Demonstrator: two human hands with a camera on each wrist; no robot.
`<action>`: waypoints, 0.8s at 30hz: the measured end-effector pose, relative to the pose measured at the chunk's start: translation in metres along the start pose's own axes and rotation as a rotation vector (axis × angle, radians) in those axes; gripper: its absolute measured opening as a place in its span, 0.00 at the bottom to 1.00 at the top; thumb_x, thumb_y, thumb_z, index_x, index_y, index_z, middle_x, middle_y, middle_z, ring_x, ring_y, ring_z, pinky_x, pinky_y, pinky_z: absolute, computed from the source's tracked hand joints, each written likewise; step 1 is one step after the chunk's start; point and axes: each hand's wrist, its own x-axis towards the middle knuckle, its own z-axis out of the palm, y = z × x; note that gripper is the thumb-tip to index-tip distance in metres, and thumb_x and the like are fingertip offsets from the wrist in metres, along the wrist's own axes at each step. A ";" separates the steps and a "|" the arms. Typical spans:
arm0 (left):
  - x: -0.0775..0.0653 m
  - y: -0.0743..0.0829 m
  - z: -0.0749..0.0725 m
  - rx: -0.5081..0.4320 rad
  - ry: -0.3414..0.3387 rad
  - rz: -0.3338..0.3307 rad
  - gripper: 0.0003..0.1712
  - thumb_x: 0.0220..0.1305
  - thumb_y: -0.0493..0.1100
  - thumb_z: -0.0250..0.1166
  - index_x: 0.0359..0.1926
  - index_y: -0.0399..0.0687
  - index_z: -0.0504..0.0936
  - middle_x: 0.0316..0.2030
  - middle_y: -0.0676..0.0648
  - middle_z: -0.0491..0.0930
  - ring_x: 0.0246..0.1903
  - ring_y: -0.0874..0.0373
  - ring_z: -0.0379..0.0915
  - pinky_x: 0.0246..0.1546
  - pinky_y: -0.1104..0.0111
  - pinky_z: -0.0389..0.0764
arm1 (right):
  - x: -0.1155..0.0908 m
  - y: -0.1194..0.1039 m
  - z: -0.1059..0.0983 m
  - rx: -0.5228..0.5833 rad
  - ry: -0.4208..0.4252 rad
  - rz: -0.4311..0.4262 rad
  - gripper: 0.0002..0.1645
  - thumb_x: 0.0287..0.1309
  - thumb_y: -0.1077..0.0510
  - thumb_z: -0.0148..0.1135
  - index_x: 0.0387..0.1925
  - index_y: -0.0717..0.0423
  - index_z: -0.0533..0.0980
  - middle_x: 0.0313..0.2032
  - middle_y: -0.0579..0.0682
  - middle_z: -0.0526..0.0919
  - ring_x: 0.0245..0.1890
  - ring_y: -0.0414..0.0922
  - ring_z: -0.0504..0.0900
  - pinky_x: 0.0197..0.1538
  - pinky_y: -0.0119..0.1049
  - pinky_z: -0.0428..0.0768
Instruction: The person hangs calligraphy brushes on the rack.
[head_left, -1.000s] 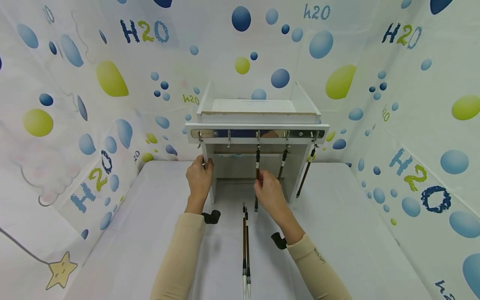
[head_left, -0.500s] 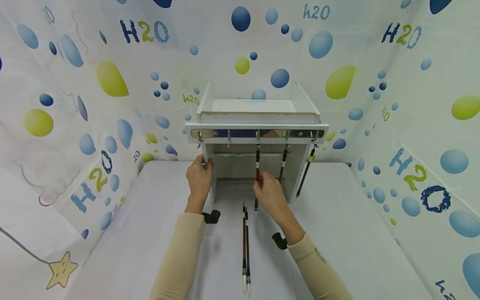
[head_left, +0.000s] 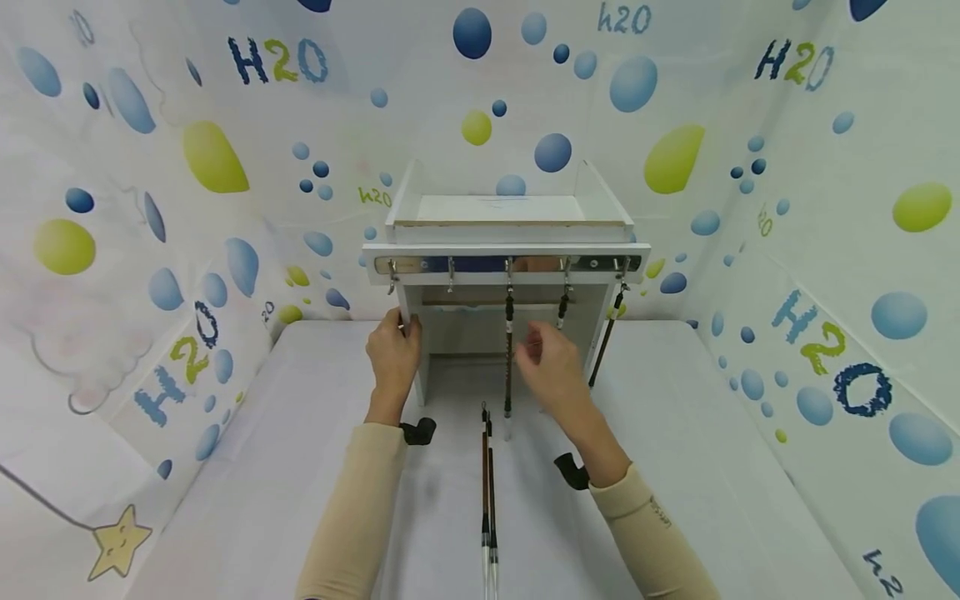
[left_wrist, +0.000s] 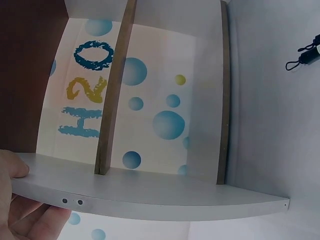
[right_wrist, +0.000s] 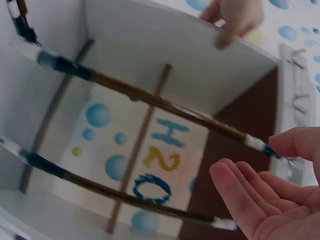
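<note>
A white wooden stand (head_left: 510, 235) carries a metal hook rail (head_left: 480, 264) on its front. My left hand (head_left: 393, 354) grips its left side panel (left_wrist: 165, 204), thumb inside and fingers outside. From the middle hook hangs a calligraphy brush (head_left: 509, 358) with a clear cap, tip down. My right hand (head_left: 553, 367) is just right of that brush, apart from it in the head view and holding nothing. It partly hides a second hanging brush (head_left: 562, 308). A third brush (head_left: 606, 342) hangs slanted from the rightmost hook. The two left hooks bear nothing.
Two more capped brushes, one brown (head_left: 485, 475) and one darker (head_left: 492, 500), lie side by side on the white tabletop (head_left: 330, 492) in front of the stand. A patterned sheet (head_left: 225, 250) encloses the back and sides.
My right hand has let go of the middle brush and drawn slightly up and right; the brush hangs free. The left hand keeps its hold on the panel. The head view has shifted slightly.
</note>
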 end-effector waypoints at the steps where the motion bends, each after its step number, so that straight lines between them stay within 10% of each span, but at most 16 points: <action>1: 0.000 -0.001 0.000 0.001 0.002 -0.002 0.13 0.65 0.38 0.64 0.44 0.30 0.84 0.38 0.32 0.87 0.34 0.40 0.88 0.35 0.46 0.85 | 0.001 -0.002 -0.005 0.011 0.002 0.008 0.21 0.64 0.62 0.62 0.56 0.67 0.75 0.44 0.60 0.85 0.42 0.51 0.87 0.43 0.41 0.86; 11: 0.001 -0.003 0.002 0.004 0.005 -0.009 0.13 0.65 0.38 0.64 0.44 0.30 0.84 0.39 0.33 0.87 0.34 0.40 0.88 0.35 0.45 0.84 | 0.019 -0.015 -0.064 0.017 0.175 -0.026 0.21 0.66 0.59 0.62 0.56 0.69 0.75 0.43 0.61 0.85 0.41 0.53 0.87 0.43 0.45 0.85; 18: 0.002 -0.002 0.002 0.004 0.008 -0.010 0.13 0.64 0.38 0.64 0.43 0.31 0.84 0.38 0.33 0.88 0.34 0.40 0.88 0.34 0.45 0.84 | 0.036 -0.009 -0.108 -0.047 0.356 -0.042 0.20 0.67 0.58 0.61 0.56 0.67 0.76 0.42 0.62 0.85 0.40 0.54 0.86 0.41 0.16 0.72; 24: 0.001 -0.005 0.002 -0.004 -0.004 -0.017 0.13 0.65 0.39 0.63 0.44 0.31 0.84 0.39 0.33 0.87 0.35 0.40 0.88 0.36 0.45 0.84 | 0.054 0.013 -0.131 -0.058 0.456 -0.016 0.18 0.67 0.59 0.60 0.53 0.68 0.78 0.44 0.63 0.85 0.41 0.55 0.85 0.42 0.15 0.71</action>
